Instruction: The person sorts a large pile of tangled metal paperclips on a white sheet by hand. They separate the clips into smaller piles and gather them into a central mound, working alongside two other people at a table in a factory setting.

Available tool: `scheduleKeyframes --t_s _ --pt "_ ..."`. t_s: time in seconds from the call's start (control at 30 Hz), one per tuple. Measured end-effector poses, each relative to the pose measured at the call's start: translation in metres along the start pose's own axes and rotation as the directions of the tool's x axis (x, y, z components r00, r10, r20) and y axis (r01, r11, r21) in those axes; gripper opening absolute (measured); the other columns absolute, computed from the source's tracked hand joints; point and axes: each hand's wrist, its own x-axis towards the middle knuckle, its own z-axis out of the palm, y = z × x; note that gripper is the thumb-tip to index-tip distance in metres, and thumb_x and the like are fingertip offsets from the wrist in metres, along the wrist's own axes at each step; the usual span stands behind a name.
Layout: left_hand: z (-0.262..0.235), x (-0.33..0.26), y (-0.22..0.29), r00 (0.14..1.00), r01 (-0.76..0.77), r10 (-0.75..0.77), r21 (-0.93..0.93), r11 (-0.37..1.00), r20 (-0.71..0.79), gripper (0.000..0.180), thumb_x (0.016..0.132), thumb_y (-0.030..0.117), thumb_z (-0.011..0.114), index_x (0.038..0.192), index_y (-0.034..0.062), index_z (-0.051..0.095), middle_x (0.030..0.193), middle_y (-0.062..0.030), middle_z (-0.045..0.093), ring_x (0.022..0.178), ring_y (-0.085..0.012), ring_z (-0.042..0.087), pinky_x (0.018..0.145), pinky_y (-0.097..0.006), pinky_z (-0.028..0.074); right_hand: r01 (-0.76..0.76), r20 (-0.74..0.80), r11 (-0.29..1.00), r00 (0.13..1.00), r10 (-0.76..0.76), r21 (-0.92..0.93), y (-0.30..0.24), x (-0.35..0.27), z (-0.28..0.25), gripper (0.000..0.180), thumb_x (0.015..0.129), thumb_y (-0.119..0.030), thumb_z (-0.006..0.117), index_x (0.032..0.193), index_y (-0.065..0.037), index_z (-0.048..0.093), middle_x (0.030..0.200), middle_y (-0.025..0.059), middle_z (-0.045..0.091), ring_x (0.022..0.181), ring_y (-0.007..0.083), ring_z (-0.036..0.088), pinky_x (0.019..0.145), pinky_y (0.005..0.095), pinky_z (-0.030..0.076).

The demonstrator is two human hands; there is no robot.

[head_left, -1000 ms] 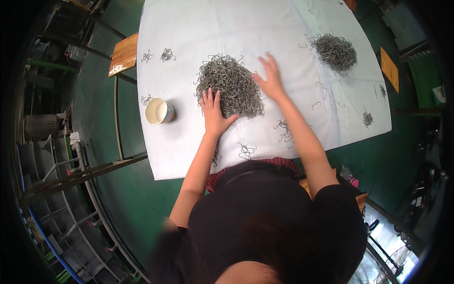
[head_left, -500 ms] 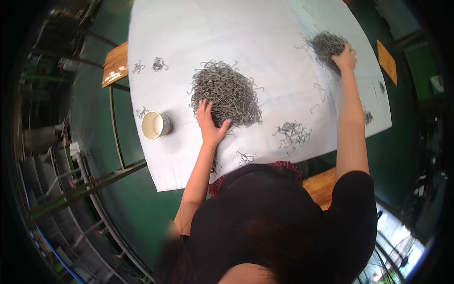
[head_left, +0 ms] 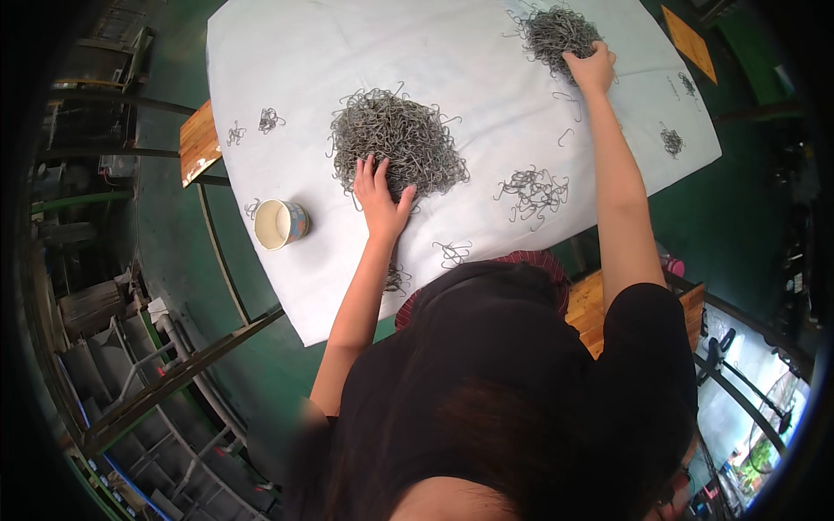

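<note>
A large heap of grey metal S-hooks (head_left: 395, 135) lies on the white-covered table in front of me. My left hand (head_left: 382, 204) rests against its near left edge, fingers apart and thumb stretched out, with nothing gripped. Farther off to the right is a smaller S-hook heap (head_left: 556, 36). At its right edge my right hand (head_left: 594, 69) curls round some of the hooks, thumb on the near side. The fingertips are partly hidden there. A loose cluster of S-hooks (head_left: 532, 193) lies between my arms, nearer to my body.
A paper cup (head_left: 274, 225) stands at the table's left edge. Small hook clusters lie at the far left (head_left: 271, 120), by the near edge (head_left: 453, 253) and at the right (head_left: 671, 141). Wooden stools (head_left: 201, 146) stand around the white tablecloth (head_left: 295, 286).
The view has shifted, so table and heaps sit higher and further left in the picture. Both hands stay at their heaps, with little visible change in how they touch them.
</note>
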Motion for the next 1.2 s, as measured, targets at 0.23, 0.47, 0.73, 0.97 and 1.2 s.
scheduleKeyframes --t_s 0.23,0.47,0.73,0.97,1.2 --pt "-0.002 -0.001 -0.001 1.000 0.016 -0.016 -0.003 1.000 -0.013 0.058 0.074 0.031 0.066 0.122 0.0050 0.047 0.136 -0.0184 0.035 0.130 -0.0379 0.025 0.105 -0.050 0.017 0.161 0.067 0.976 0.983 -0.172 0.143 -0.062 -0.059 0.030 0.054 0.058 -0.031 0.076 0.104 -0.013 0.052 0.110 0.0081 0.046 0.095 0.0307 0.054 0.078 0.0405 0.048" --pt "0.001 -0.001 -0.001 0.999 0.028 -0.030 -0.047 0.999 -0.041 0.054 0.075 0.028 0.066 0.120 0.0047 0.049 0.133 -0.0180 0.038 0.129 -0.0375 0.026 0.105 -0.048 0.018 0.169 0.025 0.969 0.984 -0.177 0.180 -0.067 -0.086 0.022 0.050 0.059 -0.025 0.075 0.100 -0.012 0.051 0.111 0.0093 0.043 0.097 0.0325 0.050 0.079 0.0405 0.047" --pt "-0.001 -0.003 -0.003 0.997 0.042 -0.044 -0.047 0.998 -0.058 0.051 0.077 0.026 0.065 0.119 0.0040 0.049 0.132 -0.0180 0.041 0.128 -0.0380 0.028 0.104 -0.048 0.020 0.070 -0.081 0.944 0.996 -0.046 0.323 -0.054 -0.069 0.024 0.046 0.058 -0.029 0.077 0.092 -0.008 0.053 0.102 0.0104 0.049 0.092 0.0306 0.054 0.078 0.0387 0.046" --pt "-0.003 0.001 0.000 0.996 0.073 -0.077 -0.071 0.995 -0.047 0.050 0.074 0.023 0.066 0.117 0.0029 0.050 0.130 -0.0179 0.042 0.127 -0.0375 0.030 0.103 -0.047 0.022 -0.273 -0.058 0.743 0.921 0.386 0.611 -0.003 0.046 0.046 0.059 0.054 -0.033 0.079 0.093 0.007 0.058 0.091 0.0217 0.061 0.072 0.0299 0.063 0.067 0.0367 0.051" --pt "-0.009 0.005 0.004 0.993 0.114 -0.115 -0.051 0.992 -0.021 0.051 0.072 0.025 0.068 0.116 0.0046 0.051 0.129 -0.0164 0.043 0.127 -0.0378 0.031 0.103 -0.048 0.023 -0.329 -0.130 0.716 0.854 0.505 0.615 0.023 0.119 0.043 0.062 0.062 -0.028 0.079 0.106 0.004 0.050 0.110 0.0207 0.044 0.059 0.0272 0.062 0.051 0.0343 0.055"
